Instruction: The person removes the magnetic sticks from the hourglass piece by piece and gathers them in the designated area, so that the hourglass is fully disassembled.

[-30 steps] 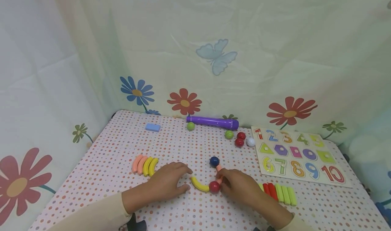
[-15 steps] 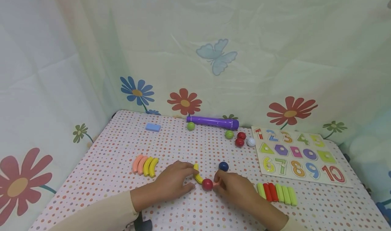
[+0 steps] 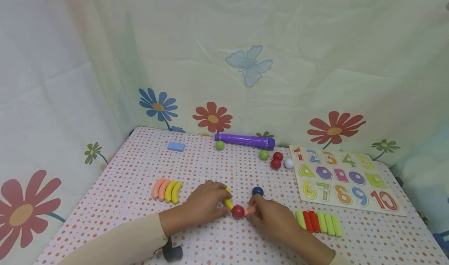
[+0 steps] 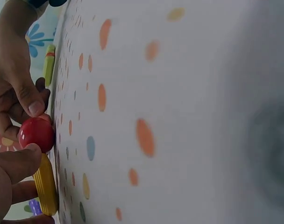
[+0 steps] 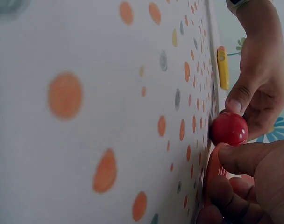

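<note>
On the dotted table, a red ball (image 3: 238, 211) sits between a yellow curved stick (image 3: 228, 199) and a pink curved stick (image 3: 250, 210), touching both. My left hand (image 3: 207, 202) holds the yellow stick, its thumb reaching the red ball in the left wrist view. My right hand (image 3: 271, 218) pinches the pink stick; the right wrist view has thumb (image 5: 242, 158) and fingers on either side of it. A dark blue ball (image 3: 257, 191) lies just beyond the right fingertips. Part of each stick is hidden behind fingers.
Left are two pink and two yellow curved sticks (image 3: 168, 191). Green and red straight sticks (image 3: 317, 223) line up by my right forearm. A number puzzle board (image 3: 345, 179), purple tube (image 3: 245, 141), blue block (image 3: 176, 146) and several small balls (image 3: 275, 164) lie farther back.
The red ball and its two sticks shifted slightly left. My left hand moved right and took hold of the yellow stick. The blue ball moved right and nearer.
</note>
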`<state>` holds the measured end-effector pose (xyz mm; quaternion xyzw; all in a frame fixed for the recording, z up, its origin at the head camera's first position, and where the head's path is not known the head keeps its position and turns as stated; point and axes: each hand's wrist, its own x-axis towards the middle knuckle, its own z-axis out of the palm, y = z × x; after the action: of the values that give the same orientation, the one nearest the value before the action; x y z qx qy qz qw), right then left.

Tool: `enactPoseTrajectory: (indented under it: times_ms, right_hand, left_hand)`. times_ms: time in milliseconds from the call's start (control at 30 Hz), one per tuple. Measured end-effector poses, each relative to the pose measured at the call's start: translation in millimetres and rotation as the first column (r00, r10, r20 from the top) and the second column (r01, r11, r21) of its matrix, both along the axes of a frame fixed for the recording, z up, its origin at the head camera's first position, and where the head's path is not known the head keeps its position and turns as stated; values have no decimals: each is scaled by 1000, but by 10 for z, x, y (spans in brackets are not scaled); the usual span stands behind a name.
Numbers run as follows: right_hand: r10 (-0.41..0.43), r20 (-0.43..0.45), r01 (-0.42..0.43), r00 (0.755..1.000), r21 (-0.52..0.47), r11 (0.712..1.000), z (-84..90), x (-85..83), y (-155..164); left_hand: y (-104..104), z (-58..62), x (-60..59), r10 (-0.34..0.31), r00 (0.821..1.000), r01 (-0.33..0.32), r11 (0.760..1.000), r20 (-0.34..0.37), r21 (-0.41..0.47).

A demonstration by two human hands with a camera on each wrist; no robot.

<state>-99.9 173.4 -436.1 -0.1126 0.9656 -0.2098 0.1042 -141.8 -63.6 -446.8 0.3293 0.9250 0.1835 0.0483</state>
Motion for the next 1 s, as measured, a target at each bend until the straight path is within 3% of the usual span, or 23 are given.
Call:
enactPoseTrajectory:
  times_ms: [433, 667, 1000]
  right_hand:
    - [13, 24, -13, 1000, -21, 1000, -52, -10, 53]
    - [0, 33, 1, 999, -21, 1000, -40, -14, 66]
    - [9, 30, -8, 999, -42, 999, -42, 8, 89]
  left_hand:
    - [107, 49, -118, 36, 999, -36, 999, 0, -4]
    - [130, 94, -122, 31, 999, -31, 999, 8, 11]
    - [71, 66, -130, 35, 998, -33, 998, 47, -52]
